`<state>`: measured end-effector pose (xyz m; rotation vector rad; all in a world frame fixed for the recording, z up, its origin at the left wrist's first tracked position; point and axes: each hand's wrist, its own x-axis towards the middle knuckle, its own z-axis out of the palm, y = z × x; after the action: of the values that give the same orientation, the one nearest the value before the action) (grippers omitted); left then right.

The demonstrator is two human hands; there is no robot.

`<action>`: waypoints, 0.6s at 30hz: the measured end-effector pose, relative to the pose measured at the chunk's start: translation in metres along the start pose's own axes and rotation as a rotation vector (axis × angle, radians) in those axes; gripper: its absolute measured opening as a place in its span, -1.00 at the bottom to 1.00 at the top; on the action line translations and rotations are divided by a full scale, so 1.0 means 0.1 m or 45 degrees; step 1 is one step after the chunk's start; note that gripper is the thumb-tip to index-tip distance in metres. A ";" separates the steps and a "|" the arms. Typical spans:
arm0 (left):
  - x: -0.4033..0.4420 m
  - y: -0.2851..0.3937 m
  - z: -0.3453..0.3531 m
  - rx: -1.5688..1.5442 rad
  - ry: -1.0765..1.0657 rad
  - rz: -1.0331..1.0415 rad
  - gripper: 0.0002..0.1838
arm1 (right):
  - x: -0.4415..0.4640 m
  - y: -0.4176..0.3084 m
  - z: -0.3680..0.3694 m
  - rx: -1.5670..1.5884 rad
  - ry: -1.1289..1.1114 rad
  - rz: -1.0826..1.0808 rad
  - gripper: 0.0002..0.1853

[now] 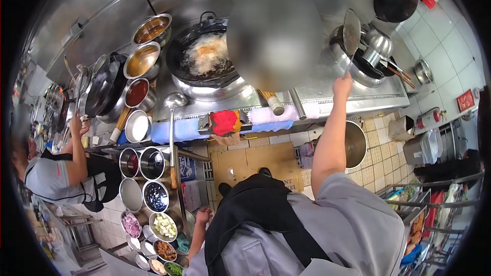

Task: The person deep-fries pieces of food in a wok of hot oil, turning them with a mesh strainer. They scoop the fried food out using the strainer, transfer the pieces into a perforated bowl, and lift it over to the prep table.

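Observation:
My right hand [342, 85] is raised at the stove's right side, closed round the handle of a round metal strainer [352, 31]. The strainer's head is above the right burner, beside a dark pan. Low beside my body, my left hand [204, 216] has its fingers curled, with nothing visible in them. It is nearest to the bowl of pale green and white pieces [163, 226]. Food [207, 53] is frying in bubbling oil in the black wok [176, 61]. A long-handled ladle [175, 100] lies left of the wok, across the counter edge.
Steel bowls of sauces [137, 93] and ingredients line the left side. A co-worker [59, 176] stands at the far left by more woks. A large pot [355, 144] stands on the floor below the stove. Shelves are at lower right. A blurred patch hides the stove's middle.

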<state>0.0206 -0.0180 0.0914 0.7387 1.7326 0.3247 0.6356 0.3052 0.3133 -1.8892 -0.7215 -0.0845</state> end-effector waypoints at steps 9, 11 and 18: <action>0.48 0.26 -0.05 -0.189 -0.031 0.172 -0.74 | 0.21 -0.17 0.15 -0.470 -0.185 0.018 -0.64; 0.46 0.28 -0.02 -0.202 -0.031 0.183 -0.74 | 0.22 -0.22 0.15 -0.547 -0.300 0.034 -0.63; 0.54 -0.32 0.06 -0.312 -0.083 0.059 -0.74 | -0.12 -0.83 -0.14 -0.455 -0.441 -0.286 -0.61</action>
<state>0.0095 -0.0095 0.0301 0.6046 1.5815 0.5293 0.5863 0.3091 0.3823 -2.1817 -1.2203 -0.0283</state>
